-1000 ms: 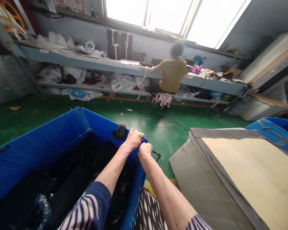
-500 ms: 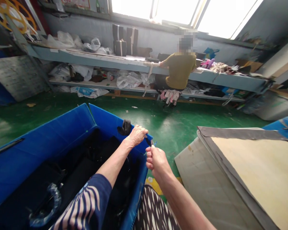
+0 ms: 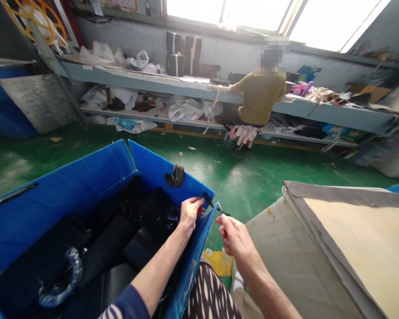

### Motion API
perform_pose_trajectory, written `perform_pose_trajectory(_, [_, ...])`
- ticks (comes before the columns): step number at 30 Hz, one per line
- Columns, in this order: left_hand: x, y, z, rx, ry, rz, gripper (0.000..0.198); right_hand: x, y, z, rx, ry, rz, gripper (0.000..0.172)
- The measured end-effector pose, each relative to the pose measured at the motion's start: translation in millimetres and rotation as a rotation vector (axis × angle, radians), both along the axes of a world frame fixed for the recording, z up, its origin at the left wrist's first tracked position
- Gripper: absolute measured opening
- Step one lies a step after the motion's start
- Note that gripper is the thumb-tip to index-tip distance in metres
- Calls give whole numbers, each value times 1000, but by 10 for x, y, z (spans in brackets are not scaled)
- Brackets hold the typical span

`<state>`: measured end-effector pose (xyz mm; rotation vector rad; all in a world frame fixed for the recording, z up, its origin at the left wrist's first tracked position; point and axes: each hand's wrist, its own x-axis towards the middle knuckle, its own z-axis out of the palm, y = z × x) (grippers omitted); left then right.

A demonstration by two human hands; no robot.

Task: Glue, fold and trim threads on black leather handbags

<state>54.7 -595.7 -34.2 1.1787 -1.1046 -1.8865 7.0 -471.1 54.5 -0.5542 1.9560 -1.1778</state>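
A blue box (image 3: 86, 170) with open top holds black goods that look like bags, and its near right corner has a gap between the walls. A black strap (image 3: 208, 199) passes through the wall by that corner. Inside the box, my left hand (image 3: 189, 212) is closed against the wall just below the strap; what its fingertips grip is hidden. Outside the corner, my right hand (image 3: 234, 232) is closed round a slim metal tool (image 3: 221, 208), its tip at the top of the side wall. The tool's exact kind cannot be made out.
A black strap loop (image 3: 175, 176) sits on the far wall. A curved, plastic-wrapped handle (image 3: 64, 283) lies among the goods. To my right stands a pale bin with a grey-edged board (image 3: 359, 230). A person (image 3: 261, 97) sits at the long bench (image 3: 136, 79) beyond the green floor.
My left hand has come down from the box's top edge to the inside of the wall. My right hand has shifted right and slightly down with the tool. The view has turned slightly left.
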Motion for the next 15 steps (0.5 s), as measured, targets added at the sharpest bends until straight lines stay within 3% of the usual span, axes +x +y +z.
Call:
perform_pose_trajectory(4, [-87,18,-15,83,115,49,33,-51,-46,203,301,746,276,24])
perform_pose_trajectory(6, [-125,48,-17,105,150,71,33,-68,-69,299,463,927,314,18])
perform_pose_trajectory(9, [-188,96,-30,126,190,95,30,-110,-104,364,539,1010,382,17])
perform_pose_trajectory(15, [-272,115,-87,123,249,63,20,-229,-169,268,473,972,456,20])
